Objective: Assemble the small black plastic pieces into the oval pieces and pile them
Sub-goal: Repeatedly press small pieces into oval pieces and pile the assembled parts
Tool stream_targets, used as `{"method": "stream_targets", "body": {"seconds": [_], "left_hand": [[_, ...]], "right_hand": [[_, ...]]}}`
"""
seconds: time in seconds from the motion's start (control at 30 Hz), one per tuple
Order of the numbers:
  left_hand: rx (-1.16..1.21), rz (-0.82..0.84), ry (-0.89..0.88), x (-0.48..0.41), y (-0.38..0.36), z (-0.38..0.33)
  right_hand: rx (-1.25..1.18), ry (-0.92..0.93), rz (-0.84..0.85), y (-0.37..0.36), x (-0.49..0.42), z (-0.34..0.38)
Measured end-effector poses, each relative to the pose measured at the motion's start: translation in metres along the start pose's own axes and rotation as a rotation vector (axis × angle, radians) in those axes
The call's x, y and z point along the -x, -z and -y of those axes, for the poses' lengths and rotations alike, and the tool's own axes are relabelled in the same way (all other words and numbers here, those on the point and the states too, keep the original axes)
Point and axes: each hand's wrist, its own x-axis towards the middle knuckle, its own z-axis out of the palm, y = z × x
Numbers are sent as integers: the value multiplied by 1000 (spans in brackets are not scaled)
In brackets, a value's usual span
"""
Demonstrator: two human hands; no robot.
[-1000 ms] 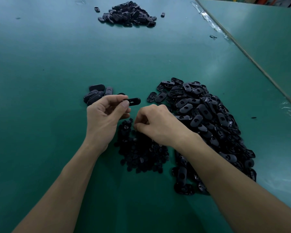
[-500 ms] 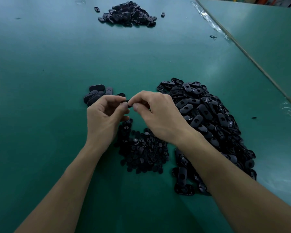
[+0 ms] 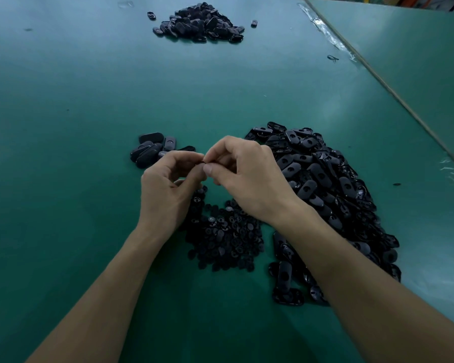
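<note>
Head view: both hands meet in the middle of the frame, above the green worktop (image 3: pixel 76 95). The left hand (image 3: pixel 168 189) and the right hand (image 3: pixel 249 179) have their fingers curled, and the tips of thumb and forefinger of both hands come together on one black piece (image 3: pixel 204 161). The fingers of each hand are clamped on it. Only a small dark edge of this piece shows between the fingertips, so I cannot tell if it is a small part or an oval one.

Just under the hands, at lower centre, lies a flat heap of small black parts (image 3: pixel 226 239). To the right of it a big pile of oval pieces (image 3: pixel 325 184) spreads from centre right toward the lower right, partly behind the right forearm. At centre left, just above the left hand, sits a small group of oval pieces (image 3: pixel 152 149), touching each other. Another pile of black pieces (image 3: pixel 199 23) lies far away at the top centre, with a few single pieces beside it. A straight seam (image 3: pixel 404 100) crosses the upper right corner.
</note>
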Motion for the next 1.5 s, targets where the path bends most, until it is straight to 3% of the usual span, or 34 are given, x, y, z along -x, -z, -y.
{"method": "stream_targets", "body": {"seconds": [0.57,1.5], "left_hand": [[-2,-5,-27,-1,1,-3],[136,44,44,1,-2,-6]], "right_hand": [[-102,50,9,4,1,2],[108,-45,-132,-7,3,-4]]}}
